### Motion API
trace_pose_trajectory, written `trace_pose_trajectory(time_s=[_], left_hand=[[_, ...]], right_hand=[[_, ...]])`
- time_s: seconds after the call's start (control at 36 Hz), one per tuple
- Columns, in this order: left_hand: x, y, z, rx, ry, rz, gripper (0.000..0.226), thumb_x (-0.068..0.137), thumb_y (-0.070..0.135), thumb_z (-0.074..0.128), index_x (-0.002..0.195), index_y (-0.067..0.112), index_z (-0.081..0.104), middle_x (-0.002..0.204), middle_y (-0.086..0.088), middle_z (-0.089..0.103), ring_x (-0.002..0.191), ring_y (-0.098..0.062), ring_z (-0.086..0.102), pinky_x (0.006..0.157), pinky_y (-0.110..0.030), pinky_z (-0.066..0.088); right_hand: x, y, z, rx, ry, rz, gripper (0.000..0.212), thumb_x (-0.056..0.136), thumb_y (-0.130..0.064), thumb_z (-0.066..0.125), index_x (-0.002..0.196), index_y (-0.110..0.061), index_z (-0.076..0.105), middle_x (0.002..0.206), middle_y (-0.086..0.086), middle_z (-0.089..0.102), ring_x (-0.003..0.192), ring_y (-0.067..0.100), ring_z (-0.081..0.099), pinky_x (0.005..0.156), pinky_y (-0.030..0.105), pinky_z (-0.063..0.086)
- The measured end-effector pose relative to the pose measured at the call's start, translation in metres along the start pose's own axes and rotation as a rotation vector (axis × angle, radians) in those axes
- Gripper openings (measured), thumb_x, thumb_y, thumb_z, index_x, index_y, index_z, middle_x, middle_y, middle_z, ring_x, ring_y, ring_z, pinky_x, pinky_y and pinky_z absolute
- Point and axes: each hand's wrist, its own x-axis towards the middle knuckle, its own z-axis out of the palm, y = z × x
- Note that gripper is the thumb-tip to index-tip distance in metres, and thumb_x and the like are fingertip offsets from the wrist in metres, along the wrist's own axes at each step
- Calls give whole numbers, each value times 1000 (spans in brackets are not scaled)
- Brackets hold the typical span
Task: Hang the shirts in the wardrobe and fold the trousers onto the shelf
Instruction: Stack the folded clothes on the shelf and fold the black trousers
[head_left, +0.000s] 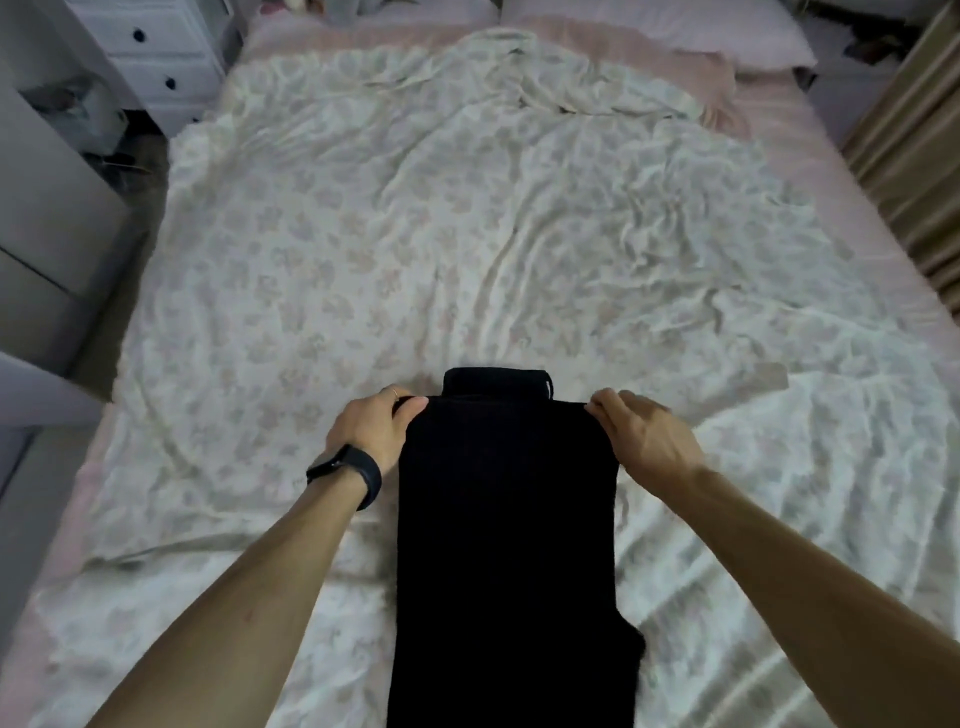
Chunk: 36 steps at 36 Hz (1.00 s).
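Observation:
Black trousers (509, 519) lie lengthwise on the bed, folded into a long narrow strip that runs from the bottom edge of the view to mid-bed. A second layer shows past the strip's far end. My left hand (371, 428), with a black band on the wrist, pinches the upper layer's far left corner. My right hand (641, 434) pinches its far right corner. Both forearms reach in from the bottom corners.
The bed is covered by a crumpled white floral blanket (415, 234) over a pink sheet, with pillows (675, 26) at the far end. A white drawer unit (156, 57) and grey furniture (47, 208) stand on the left. Beige curtains (914, 140) hang on the right.

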Motion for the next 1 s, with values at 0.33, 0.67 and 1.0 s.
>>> trace_pose_trajectory(time_s=[0.33, 0.67, 1.0], left_hand=[[68, -11, 54, -103, 145, -25, 32, 106, 44, 39, 103, 18, 57, 82, 6, 58, 72, -13, 56, 64, -37, 48], [91, -2, 64, -121, 118, -76, 40, 105, 48, 36, 114, 15, 58, 102, -3, 62, 89, -27, 62, 70, -38, 50], [21, -7, 127, 452, 30, 457, 59, 102, 45, 17, 159, 37, 5, 168, 9, -6, 154, -16, -9, 123, -50, -5]], right_hand=[[74, 23, 60, 232, -39, 173, 32, 107, -36, 42, 105, -9, 57, 101, 6, 61, 80, 23, 54, 69, 33, 40], [84, 29, 77, 299, 59, 263, 31, 106, -34, 47, 108, -7, 61, 100, 7, 61, 88, 31, 60, 71, 32, 37], [11, -74, 140, -116, 36, 25, 58, 106, -47, 26, 161, -34, 13, 170, -3, 3, 156, 19, -4, 124, 56, 4]])
